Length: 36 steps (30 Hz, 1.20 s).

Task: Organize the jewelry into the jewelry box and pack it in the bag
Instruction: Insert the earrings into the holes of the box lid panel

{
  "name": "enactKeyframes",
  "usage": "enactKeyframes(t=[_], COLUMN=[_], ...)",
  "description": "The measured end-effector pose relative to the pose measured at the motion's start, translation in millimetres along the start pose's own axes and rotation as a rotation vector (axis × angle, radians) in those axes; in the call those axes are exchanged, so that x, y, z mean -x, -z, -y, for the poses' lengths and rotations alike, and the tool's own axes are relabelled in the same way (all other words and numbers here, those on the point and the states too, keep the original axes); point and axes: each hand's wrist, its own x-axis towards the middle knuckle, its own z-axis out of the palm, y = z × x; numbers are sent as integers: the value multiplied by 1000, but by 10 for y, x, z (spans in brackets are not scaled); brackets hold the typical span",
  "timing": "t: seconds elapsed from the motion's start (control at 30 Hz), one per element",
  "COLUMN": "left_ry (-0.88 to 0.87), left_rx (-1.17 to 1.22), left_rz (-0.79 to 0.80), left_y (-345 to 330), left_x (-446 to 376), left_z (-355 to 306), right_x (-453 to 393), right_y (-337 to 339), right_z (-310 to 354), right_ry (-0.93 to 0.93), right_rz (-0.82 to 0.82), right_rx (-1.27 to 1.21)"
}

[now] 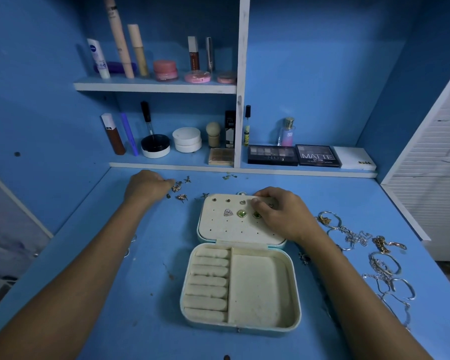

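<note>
At frame centre the jewelry box lies open on the desk, the right hand curled on its lid, while the nearer left hand, fingertips bunched, reaches the loose earrings just right of its grip.

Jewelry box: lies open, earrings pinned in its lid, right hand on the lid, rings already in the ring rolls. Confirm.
One error: the ring rolls hold nothing, as the head view shows. The jewelry box does lie open, earrings pinned in its lid, right hand on it.
</note>
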Motion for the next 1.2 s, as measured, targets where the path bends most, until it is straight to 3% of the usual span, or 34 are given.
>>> enactKeyframes(t=[0.33, 0.57, 0.9, 1.2], left_ry=[10, -187, -246, -342], left_rx=[122, 322, 716, 815], left_rz=[2, -145, -29, 69], left_y=[55, 73, -82, -169], left_x=[17, 91, 516, 831], left_z=[-24, -70, -124, -53], right_x=[3, -10, -25, -18], right_y=[8, -3, -16, -10], right_z=[-3, -21, -53, -37], right_ry=[3, 0, 16, 22], right_rz=[8, 8, 6, 2], right_rx=[12, 7, 15, 14])
